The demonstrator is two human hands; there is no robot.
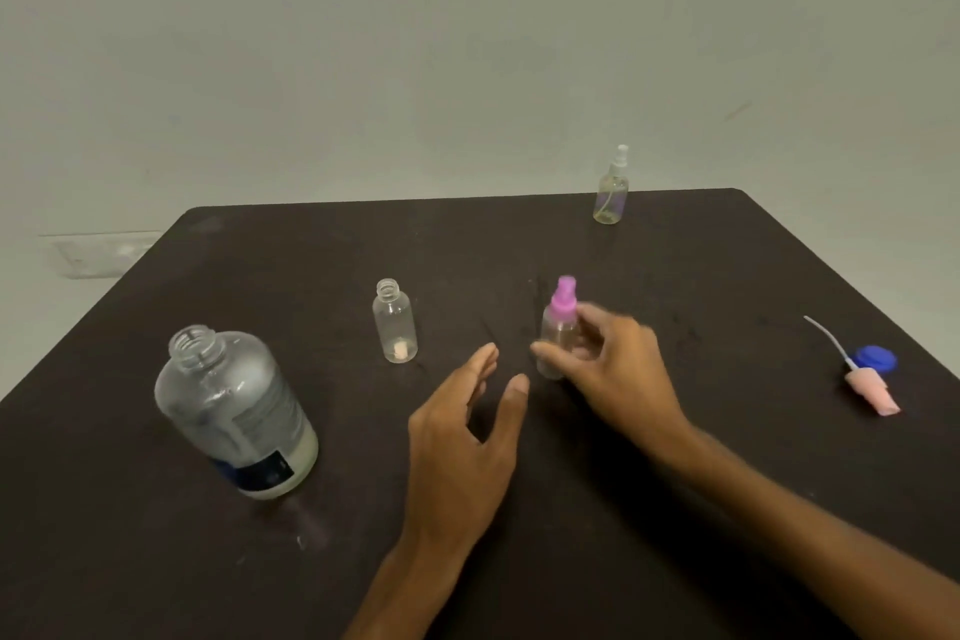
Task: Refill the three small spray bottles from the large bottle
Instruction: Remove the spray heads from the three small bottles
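Gripping the pink-capped spray bottle (558, 327), the right hand (615, 369) closes its fingers around the body. The left hand (462, 437) hovers open and empty beside it. Judged step: uncapping. Next: unscrew the pump; the large bottle (234, 411) stands uncapped, left of both hands.

A dark table (675, 509) carries everything. Left of the hands stands a large uncapped bottle (236, 411); between it and the left hand (467, 442), a small open bottle (395, 322). The right hand (618, 369) is around a pink-topped bottle (558, 327). Beyond it, near the far edge, stands a clear sprayer (612, 190). Far right lie a blue cap (878, 360) and a pink spray head (872, 392), touching.
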